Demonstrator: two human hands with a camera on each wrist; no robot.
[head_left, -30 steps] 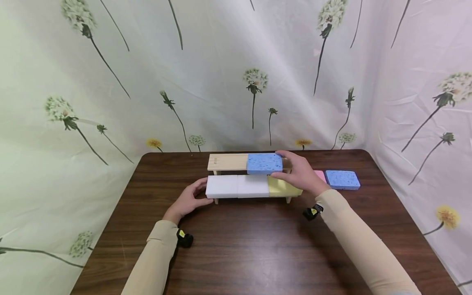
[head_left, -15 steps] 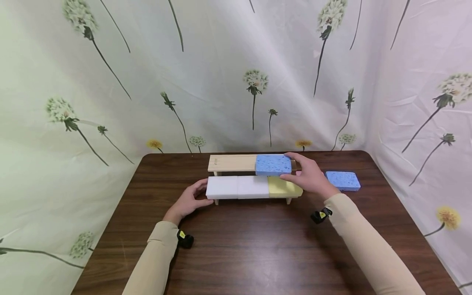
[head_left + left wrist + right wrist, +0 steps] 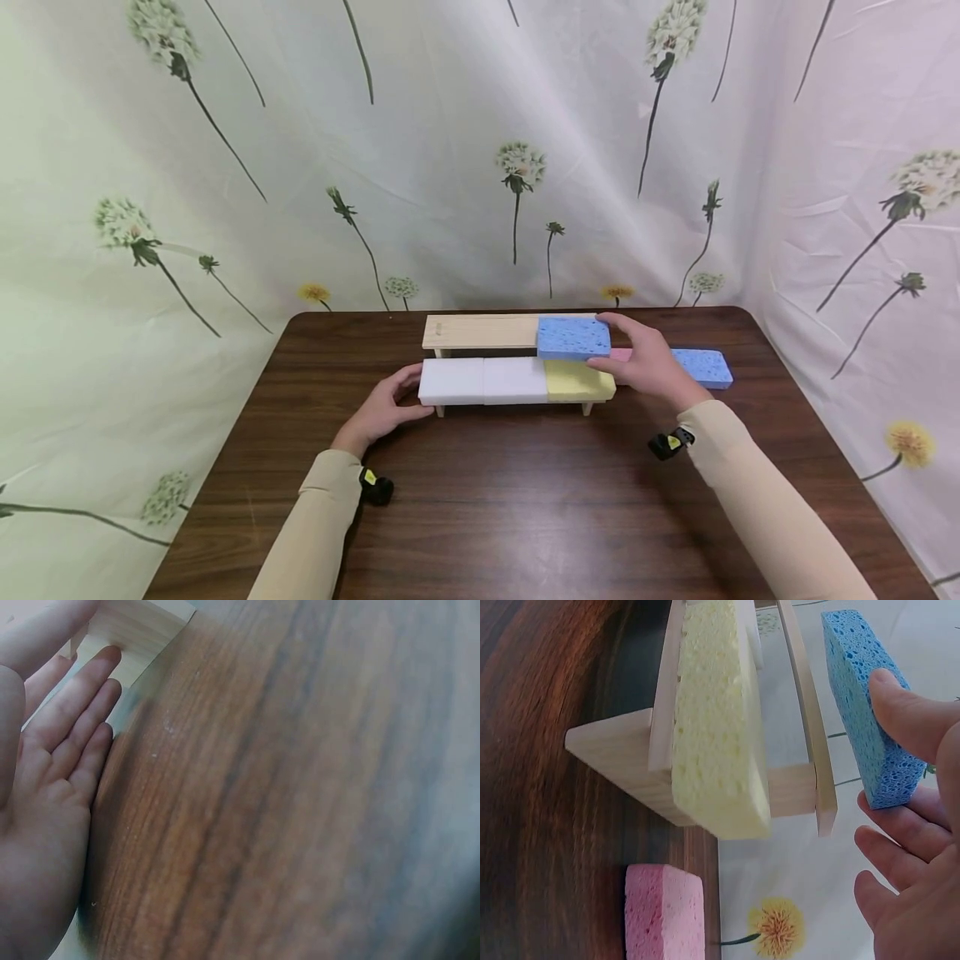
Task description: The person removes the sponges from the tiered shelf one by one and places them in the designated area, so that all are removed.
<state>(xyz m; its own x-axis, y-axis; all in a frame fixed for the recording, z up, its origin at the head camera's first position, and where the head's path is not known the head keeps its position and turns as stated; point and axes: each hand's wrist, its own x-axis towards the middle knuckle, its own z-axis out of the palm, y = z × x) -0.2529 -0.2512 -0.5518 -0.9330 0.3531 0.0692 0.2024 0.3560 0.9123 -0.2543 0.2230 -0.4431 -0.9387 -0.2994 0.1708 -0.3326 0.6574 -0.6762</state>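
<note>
A two-tier wooden rack [image 3: 480, 332] stands on the table. Two white sponges [image 3: 452, 382] and a yellow sponge [image 3: 579, 381] lie in a row along its front tier. My left hand [image 3: 385, 403] holds the rack's left end, thumb at the front corner and fingers behind; in the left wrist view its fingertips [image 3: 111, 654] meet the wood. My right hand [image 3: 651, 363] pinches a blue sponge [image 3: 573, 337] between thumb and fingers, over the right part of the back tier. From the right wrist, a gap shows between this sponge and the back tier.
On the table to the rack's right lie a pink sponge [image 3: 664, 911], partly hidden by my right hand in the head view, and a second blue sponge [image 3: 705, 367]. A flower-printed cloth [image 3: 450, 167] hangs behind the dark wooden table [image 3: 487, 500].
My right hand has carried the blue sponge rightward along the back tier, from about its middle to its right end. The left hand has stayed at the rack's left end.
</note>
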